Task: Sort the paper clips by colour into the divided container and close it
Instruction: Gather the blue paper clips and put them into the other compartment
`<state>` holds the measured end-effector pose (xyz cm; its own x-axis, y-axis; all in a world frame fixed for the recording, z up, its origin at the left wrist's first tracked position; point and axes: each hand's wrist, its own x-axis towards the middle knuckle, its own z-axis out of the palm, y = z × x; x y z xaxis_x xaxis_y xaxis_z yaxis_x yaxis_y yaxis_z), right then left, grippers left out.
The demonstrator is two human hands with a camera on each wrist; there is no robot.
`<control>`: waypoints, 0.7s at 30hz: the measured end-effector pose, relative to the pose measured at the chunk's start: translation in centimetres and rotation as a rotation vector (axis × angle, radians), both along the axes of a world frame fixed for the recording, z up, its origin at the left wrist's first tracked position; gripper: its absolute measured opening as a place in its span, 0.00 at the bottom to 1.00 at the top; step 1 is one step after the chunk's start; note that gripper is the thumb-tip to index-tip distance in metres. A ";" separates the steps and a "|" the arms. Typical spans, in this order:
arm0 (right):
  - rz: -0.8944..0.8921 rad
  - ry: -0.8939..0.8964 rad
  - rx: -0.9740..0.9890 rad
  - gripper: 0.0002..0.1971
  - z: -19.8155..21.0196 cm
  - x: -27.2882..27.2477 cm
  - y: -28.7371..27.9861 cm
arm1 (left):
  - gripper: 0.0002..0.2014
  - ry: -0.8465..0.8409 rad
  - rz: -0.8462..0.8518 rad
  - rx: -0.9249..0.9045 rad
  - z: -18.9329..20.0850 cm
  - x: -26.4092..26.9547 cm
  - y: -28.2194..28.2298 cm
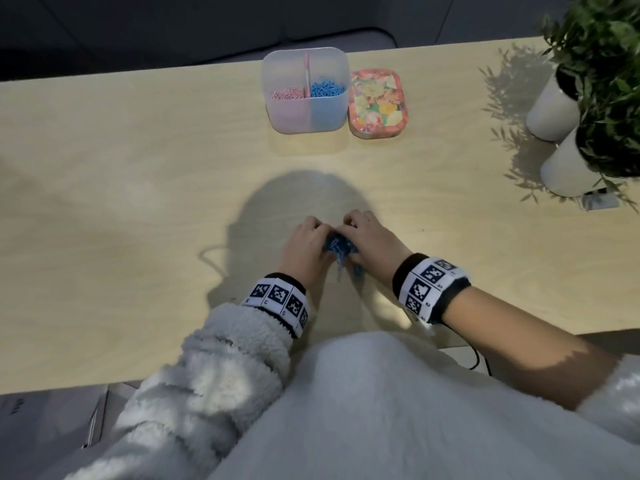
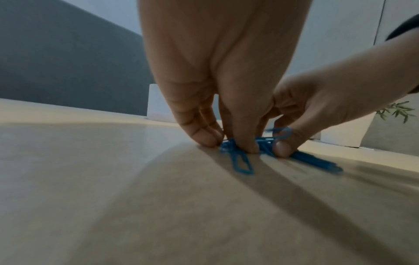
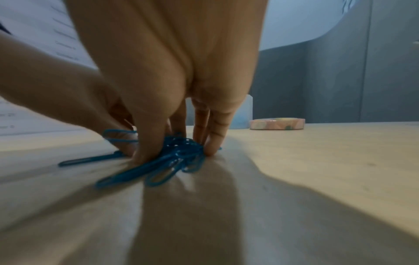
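Observation:
A pile of blue paper clips lies on the wooden table near its front edge, between my two hands. My left hand curls its fingers round the pile's left side, and its thumb presses on the blue paper clips. From the other side my right hand pinches the blue paper clips with curled fingers. The translucent divided container stands open at the back, with pink clips in its left half and blue clips in its right half. Its floral lid lies flat just right of it.
Two white pots with green plants stand at the table's right end, with a small grey object in front of them. A black cable hangs off the front edge by my right wrist.

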<state>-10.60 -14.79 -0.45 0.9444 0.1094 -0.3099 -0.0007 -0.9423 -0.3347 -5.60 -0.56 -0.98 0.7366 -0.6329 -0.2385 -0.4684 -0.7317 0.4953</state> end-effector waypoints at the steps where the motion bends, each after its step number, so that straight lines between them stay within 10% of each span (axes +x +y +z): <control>1: -0.023 -0.009 0.021 0.21 -0.2 -0.2 0.0 | 0.16 0.001 -0.007 -0.009 0.0 0.0 -0.1; 21: -0.177 0.092 0.225 0.06 1.7 3.4 -3.9 | 0.10 -0.167 -0.236 0.161 -1.4 1.7 -0.5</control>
